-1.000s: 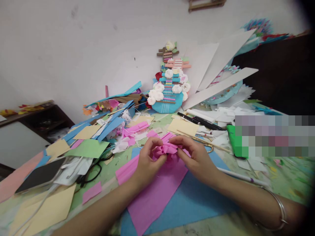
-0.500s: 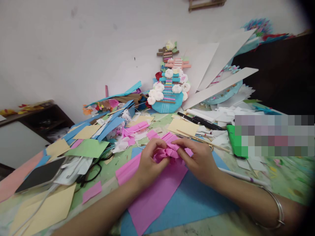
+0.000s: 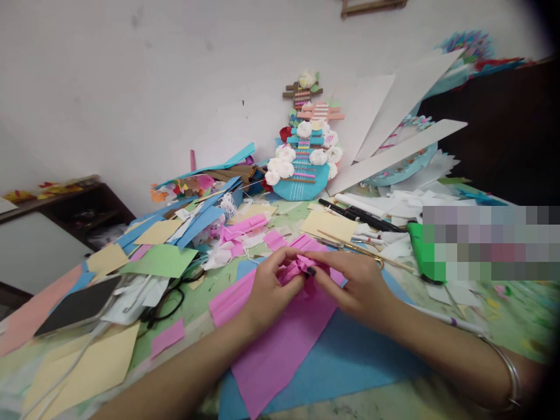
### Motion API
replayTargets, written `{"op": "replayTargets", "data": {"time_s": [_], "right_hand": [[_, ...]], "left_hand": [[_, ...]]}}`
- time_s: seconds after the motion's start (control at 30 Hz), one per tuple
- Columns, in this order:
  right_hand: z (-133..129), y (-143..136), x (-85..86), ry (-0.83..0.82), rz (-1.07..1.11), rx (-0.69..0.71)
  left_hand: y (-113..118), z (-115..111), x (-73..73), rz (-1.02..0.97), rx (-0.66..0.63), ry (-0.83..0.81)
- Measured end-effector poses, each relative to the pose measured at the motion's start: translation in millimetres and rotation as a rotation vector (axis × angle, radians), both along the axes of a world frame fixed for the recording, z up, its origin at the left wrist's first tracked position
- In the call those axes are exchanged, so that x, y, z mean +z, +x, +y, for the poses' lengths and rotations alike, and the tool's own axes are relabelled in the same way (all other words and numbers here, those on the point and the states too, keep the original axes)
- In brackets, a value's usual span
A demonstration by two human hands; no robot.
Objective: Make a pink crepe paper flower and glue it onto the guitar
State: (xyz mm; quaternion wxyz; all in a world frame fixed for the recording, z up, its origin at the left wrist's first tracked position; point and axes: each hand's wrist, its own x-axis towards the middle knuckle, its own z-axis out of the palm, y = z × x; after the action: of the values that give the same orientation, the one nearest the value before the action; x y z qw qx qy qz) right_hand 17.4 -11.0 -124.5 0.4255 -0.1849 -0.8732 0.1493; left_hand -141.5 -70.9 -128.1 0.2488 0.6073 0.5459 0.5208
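Observation:
Between both hands is a small gathered piece of pink crepe paper (image 3: 299,266), folded into ruffles. My left hand (image 3: 276,281) pinches it from the left, fingers curled and thumb pressed against it. From the right, my right hand (image 3: 350,279) grips its other edge, the dark-nailed thumb tip lying on the folds. Part of the piece is hidden behind the fingers. Below the hands lies a large pink crepe paper sheet (image 3: 280,350), on top of a blue sheet (image 3: 350,367).
Scissors (image 3: 365,252) and black pens (image 3: 359,216) lie beyond my right hand. A blue paper lute with white flowers (image 3: 301,184) leans on the wall. At left are a tablet-like dark device (image 3: 79,306), a green paper sheet (image 3: 160,261) and a white cable (image 3: 65,373).
My right thumb has shifted onto the front of the pink folds, and the right fingers have straightened. My left hand keeps its pinch. The whole view has shifted slightly.

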Motion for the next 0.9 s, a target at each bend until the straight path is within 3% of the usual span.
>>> {"op": "replayTargets", "data": {"time_s": [0.33, 0.67, 0.77, 0.9], "right_hand": [[-3, -8, -1.3, -0.044, -0.007, -0.092], [-5, -15, -7.0, -0.089, 0.009, -0.137], [-4, -18, -11.4, 0.016, 0.005, -0.182], [-2, -20, -13.8, 0.294, -0.090, -0.219]], "left_hand": [[-1, 0, -0.7, -0.061, -0.064, 0.015], [3, 3, -3.8, -0.115, -0.003, -0.052], [6, 3, -5.9, -0.093, 0.061, -0.053], [9, 3, -6.2, -0.021, 0.176, -0.016]]}}
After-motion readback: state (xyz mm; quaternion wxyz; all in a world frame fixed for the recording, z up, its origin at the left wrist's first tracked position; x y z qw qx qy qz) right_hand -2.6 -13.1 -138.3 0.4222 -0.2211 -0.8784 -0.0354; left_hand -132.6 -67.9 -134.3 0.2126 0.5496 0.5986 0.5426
